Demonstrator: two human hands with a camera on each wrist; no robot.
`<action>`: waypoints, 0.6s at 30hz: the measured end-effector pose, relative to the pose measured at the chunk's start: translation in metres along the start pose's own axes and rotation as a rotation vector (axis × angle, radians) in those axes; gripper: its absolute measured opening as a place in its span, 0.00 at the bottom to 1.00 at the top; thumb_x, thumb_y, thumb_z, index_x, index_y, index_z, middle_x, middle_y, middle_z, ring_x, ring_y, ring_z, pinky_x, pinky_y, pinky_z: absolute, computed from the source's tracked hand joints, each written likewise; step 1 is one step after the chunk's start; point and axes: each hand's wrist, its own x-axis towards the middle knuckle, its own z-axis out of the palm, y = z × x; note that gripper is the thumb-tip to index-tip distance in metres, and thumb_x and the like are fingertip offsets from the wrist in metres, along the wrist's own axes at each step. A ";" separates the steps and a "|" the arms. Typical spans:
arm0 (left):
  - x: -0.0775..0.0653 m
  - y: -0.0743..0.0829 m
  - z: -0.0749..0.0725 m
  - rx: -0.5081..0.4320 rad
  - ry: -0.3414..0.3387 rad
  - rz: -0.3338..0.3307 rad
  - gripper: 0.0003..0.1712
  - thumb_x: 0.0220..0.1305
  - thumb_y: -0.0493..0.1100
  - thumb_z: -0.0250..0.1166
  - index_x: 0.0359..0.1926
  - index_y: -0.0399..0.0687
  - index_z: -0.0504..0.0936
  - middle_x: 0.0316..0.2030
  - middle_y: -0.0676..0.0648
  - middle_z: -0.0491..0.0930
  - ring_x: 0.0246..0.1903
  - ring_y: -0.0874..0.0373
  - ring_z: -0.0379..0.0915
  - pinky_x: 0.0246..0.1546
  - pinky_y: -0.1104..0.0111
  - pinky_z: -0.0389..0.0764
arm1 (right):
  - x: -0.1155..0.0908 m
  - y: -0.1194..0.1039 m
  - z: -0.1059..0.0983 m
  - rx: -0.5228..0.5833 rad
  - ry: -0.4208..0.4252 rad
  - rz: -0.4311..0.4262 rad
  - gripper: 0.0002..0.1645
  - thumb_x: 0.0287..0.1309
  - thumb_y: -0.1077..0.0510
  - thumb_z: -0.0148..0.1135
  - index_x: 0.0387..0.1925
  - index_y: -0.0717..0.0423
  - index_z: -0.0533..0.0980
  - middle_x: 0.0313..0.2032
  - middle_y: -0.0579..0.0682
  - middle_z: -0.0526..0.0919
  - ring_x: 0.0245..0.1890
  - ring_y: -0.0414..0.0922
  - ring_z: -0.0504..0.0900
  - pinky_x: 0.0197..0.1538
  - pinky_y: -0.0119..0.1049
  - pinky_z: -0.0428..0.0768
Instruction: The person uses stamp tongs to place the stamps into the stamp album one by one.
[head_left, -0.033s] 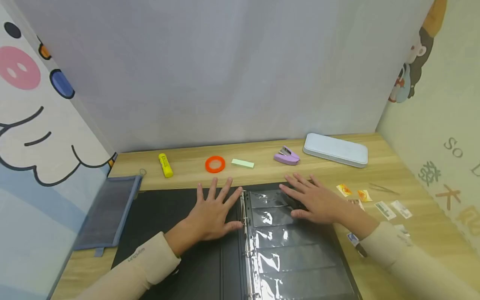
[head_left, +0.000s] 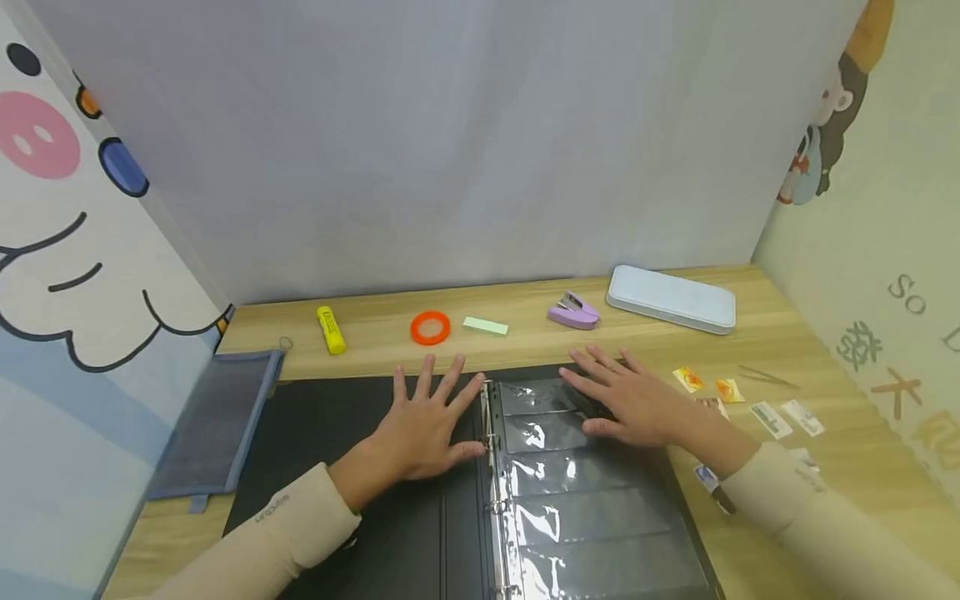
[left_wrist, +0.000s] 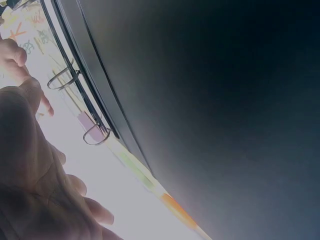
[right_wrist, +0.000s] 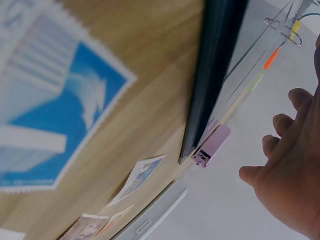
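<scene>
A black ring binder lies spread on the table in the head view, a clear pocket page on its right side. My left hand, fingers spread, is over the left cover beside the metal rings. The right hand has its fingers stretched out over the top pockets of the page. Neither hand holds anything. In the left wrist view the palm stands apart from the cover. Several stamps lie on the table to the right of the binder, some partly hidden by the right forearm.
Along the back are a yellow highlighter, a red tape ring, a pale green strip, a purple stapler and a light blue case. Tweezers lie at right, a grey mesh pouch at left. Walls bound the table.
</scene>
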 end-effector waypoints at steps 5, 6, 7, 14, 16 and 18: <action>0.000 0.000 0.000 0.004 -0.010 0.000 0.52 0.58 0.79 0.45 0.75 0.65 0.41 0.77 0.46 0.34 0.73 0.33 0.31 0.62 0.28 0.43 | -0.001 0.002 0.003 -0.013 -0.007 0.011 0.45 0.62 0.33 0.51 0.74 0.43 0.52 0.75 0.56 0.50 0.74 0.60 0.50 0.68 0.65 0.51; 0.000 0.000 0.000 0.003 -0.012 0.001 0.52 0.58 0.78 0.45 0.75 0.65 0.40 0.77 0.46 0.33 0.73 0.33 0.30 0.62 0.28 0.43 | -0.002 0.002 0.002 -0.014 -0.008 0.015 0.45 0.62 0.32 0.51 0.74 0.43 0.52 0.75 0.56 0.50 0.74 0.60 0.51 0.68 0.65 0.51; 0.001 0.000 0.000 0.004 -0.014 0.001 0.52 0.58 0.78 0.45 0.75 0.65 0.40 0.77 0.46 0.33 0.73 0.33 0.30 0.62 0.28 0.43 | -0.002 0.002 0.002 -0.007 -0.009 0.021 0.45 0.62 0.33 0.51 0.74 0.43 0.51 0.75 0.56 0.50 0.74 0.60 0.51 0.69 0.65 0.51; 0.001 0.000 -0.001 -0.004 -0.013 -0.007 0.52 0.58 0.78 0.46 0.76 0.64 0.41 0.77 0.46 0.34 0.74 0.33 0.32 0.62 0.29 0.43 | -0.001 -0.001 -0.001 0.019 -0.008 0.022 0.45 0.62 0.33 0.51 0.74 0.43 0.51 0.75 0.57 0.50 0.74 0.59 0.50 0.69 0.65 0.52; 0.001 0.001 -0.002 -0.023 -0.011 -0.002 0.52 0.58 0.78 0.46 0.76 0.63 0.42 0.77 0.45 0.34 0.74 0.33 0.32 0.62 0.29 0.43 | -0.001 -0.001 0.000 0.019 -0.009 0.021 0.45 0.62 0.34 0.51 0.74 0.44 0.51 0.75 0.57 0.50 0.74 0.60 0.50 0.69 0.65 0.52; 0.002 0.002 -0.003 -0.050 -0.016 0.004 0.52 0.58 0.78 0.46 0.76 0.62 0.41 0.77 0.45 0.33 0.74 0.34 0.30 0.62 0.29 0.43 | -0.002 0.001 0.000 0.029 -0.008 0.027 0.45 0.62 0.34 0.51 0.74 0.44 0.51 0.75 0.57 0.50 0.74 0.60 0.50 0.69 0.64 0.52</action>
